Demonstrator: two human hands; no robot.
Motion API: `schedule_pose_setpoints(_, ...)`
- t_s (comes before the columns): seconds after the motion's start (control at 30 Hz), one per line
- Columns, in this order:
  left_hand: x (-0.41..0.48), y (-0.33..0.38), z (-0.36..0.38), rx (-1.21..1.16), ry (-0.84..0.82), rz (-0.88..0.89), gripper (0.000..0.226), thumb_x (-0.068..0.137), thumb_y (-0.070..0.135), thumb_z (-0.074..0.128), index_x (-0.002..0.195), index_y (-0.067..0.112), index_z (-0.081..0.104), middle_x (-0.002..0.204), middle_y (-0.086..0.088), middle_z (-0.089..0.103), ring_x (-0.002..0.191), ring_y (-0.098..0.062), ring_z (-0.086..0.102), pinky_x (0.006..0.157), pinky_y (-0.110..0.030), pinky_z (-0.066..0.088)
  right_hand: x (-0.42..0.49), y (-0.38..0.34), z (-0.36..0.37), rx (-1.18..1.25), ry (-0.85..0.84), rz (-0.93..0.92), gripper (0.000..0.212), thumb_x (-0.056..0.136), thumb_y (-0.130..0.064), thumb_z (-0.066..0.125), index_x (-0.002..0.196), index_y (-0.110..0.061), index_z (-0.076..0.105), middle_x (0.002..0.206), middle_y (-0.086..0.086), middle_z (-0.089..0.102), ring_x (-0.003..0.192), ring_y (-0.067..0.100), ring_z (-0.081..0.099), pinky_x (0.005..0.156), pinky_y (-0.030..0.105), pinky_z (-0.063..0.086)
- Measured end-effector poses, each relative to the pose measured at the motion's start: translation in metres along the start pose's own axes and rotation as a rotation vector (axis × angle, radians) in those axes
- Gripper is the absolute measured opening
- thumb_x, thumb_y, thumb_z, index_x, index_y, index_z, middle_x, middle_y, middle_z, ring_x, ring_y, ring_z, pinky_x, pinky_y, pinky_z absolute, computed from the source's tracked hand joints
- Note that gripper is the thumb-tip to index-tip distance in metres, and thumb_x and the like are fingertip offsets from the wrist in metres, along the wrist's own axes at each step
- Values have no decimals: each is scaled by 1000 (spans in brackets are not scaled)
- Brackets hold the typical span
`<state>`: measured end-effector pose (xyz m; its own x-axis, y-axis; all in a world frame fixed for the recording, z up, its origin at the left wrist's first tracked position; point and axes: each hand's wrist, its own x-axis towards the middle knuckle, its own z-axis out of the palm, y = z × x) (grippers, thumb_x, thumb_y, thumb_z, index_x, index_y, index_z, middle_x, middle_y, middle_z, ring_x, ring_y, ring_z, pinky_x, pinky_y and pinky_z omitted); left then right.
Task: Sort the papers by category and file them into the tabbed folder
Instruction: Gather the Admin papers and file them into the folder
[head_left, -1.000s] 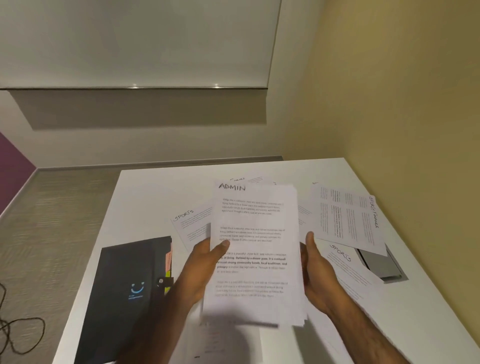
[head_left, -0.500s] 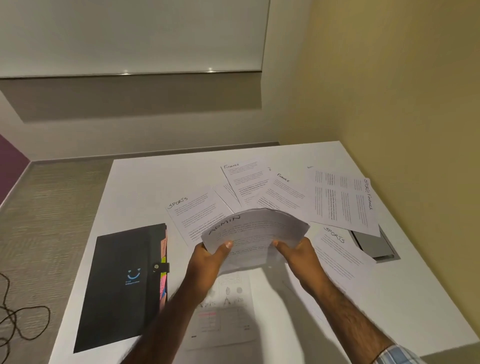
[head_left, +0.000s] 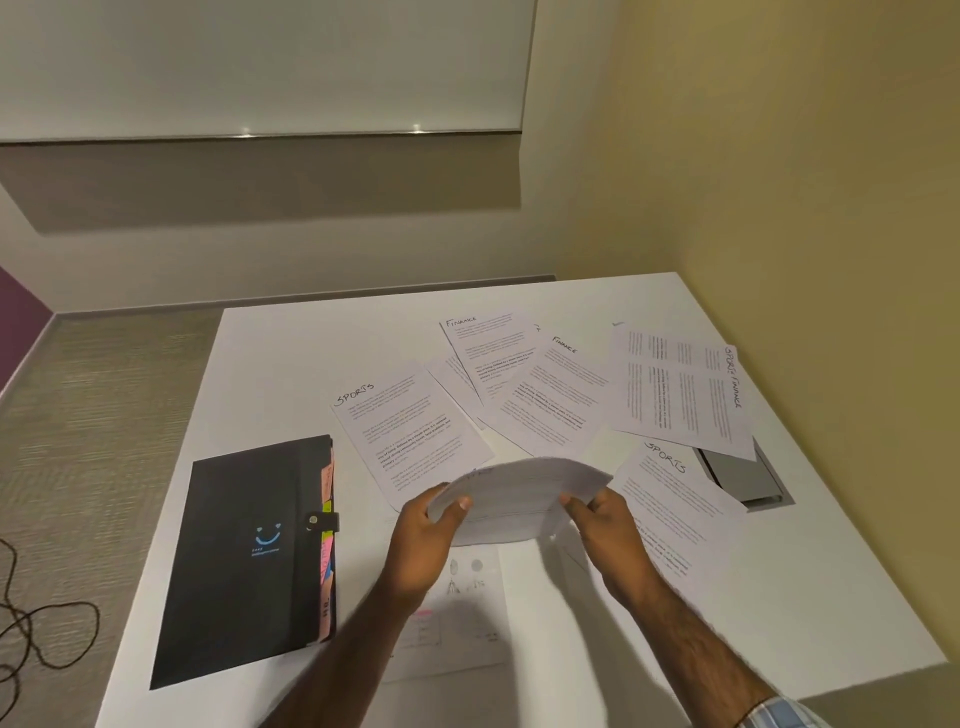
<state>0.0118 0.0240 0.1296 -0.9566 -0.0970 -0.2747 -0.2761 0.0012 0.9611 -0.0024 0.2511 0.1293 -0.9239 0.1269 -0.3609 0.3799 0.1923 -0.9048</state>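
— Paper stack (head_left: 519, 491): where do we have it?
— Above the table (head_left: 311, 353), toward its near edge; our left hand (head_left: 423, 540) and right hand (head_left: 605, 530) each pinch an end. The black folder (head_left: 249, 561) lies shut by the left edge.

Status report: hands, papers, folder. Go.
Gripping paper stack: left hand, right hand, above the table. Closed folder left of hands. Sports sheet, Finance sheets loose ahead, unfiled.

Bare white tabletop (head_left: 311, 364) open ahead-left of left hand (head_left: 421, 540); black snap-clasp folder (head_left: 249, 571) lies just left; printed white sheets (head_left: 545, 395) spread ahead, right.
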Motion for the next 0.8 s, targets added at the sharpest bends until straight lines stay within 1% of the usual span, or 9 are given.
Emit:
schedule_pose_setpoints(0.1, 1, -1, -6, 36, -6, 19, 35, 93, 18, 72, 100, 52, 72, 112, 26, 71, 123, -15, 59, 111, -46, 46, 1, 1, -2, -55, -8, -8, 25, 96, -8, 60, 113, -20, 73, 104, 2, 78, 99, 20, 73, 87, 35, 57)
schedule_pose_setpoints(0.2, -2, -7, -8, 33, -6, -29, 30, 96, 14, 67, 100, 43, 74, 107, 20, 74, 116, -14, 63, 109, -52, 48, 1, 7, 0, -80, -8, 23, 27, 94, -3, 58, 110, -17, 73, 100, 3, 77, 97, 24, 71, 81, 35, 56)
schedule_pose_setpoints(0.27, -6, -6, -7, 29, 5, -30, 28, 99, 16, 63, 101, 43, 71, 106, 24, 74, 114, -11, 64, 109, -48, 48, 0, 9, 2, -81, 8, 32, 22, 96, -6, 58, 110, -14, 73, 100, 5, 77, 98, 26, 71, 84, 39, 56)
schedule_pose_setpoints(0.33, -7, -2, -6, 19, -10, -21, 29, 101, 20, 60, 102, 47, 70, 107, 27, 73, 113, -10, 65, 105, -42, 51, -1, 7, 4, -51, 21, 33, 20, 98, -8, 59, 113, -13, 72, 102, 4, 77, 99, 22, 71, 82, 33, 56)
schedule_pose_setpoints(0.43, -8, 0, -6, -7, -26, -28, 23, 96, 31, 64, 109, 47, 72, 113, 12, 75, 112, -17, 68, 99, -43, 56, -4, 3, 4, -16, 0, 25, 22, 98, -6, 59, 111, -19, 71, 103, -3, 77, 96, 11, 71, 75, 20, 51)
schedule_pose_setpoints(0.53, -8, -10, -6, 7, -23, -55, 24, 93, 34, 64, 116, 37, 71, 111, 9, 76, 109, -17, 70, 100, -51, 56, -4, 7, 5, -62, 0, 47, 21, 98, -3, 58, 95, -21, 69, 82, -15, 74, 76, -3, 66, 64, 13, 47)
schedule_pose_setpoints(0.6, -7, -14, -4, 13, -17, -66, 20, 99, 28, 61, 113, 39, 70, 108, 13, 75, 107, -13, 69, 99, -48, 57, -4, 9, 7, -84, 14, 30, 18, 98, -5, 58, 108, -11, 72, 92, -4, 77, 85, 9, 70, 70, 21, 51)
schedule_pose_setpoints(0.67, -6, -15, -4, 4, -1, -69, 19, 100, 27, 61, 108, 42, 69, 110, 16, 74, 108, -10, 67, 97, -41, 57, -4, 8, 8, -91, 48, 14, 17, 98, -8, 60, 109, -9, 73, 97, 10, 77, 85, 18, 69, 70, 27, 51)
schedule_pose_setpoints(0.8, -7, -19, -9, -8, 17, -94, 17, 93, 33, 69, 107, 42, 71, 112, 16, 74, 110, -15, 68, 97, -40, 57, -4, 7, 10, -126, 38, 24, 9, 95, -13, 64, 95, -8, 71, 85, -1, 73, 76, 15, 65, 67, 27, 47)
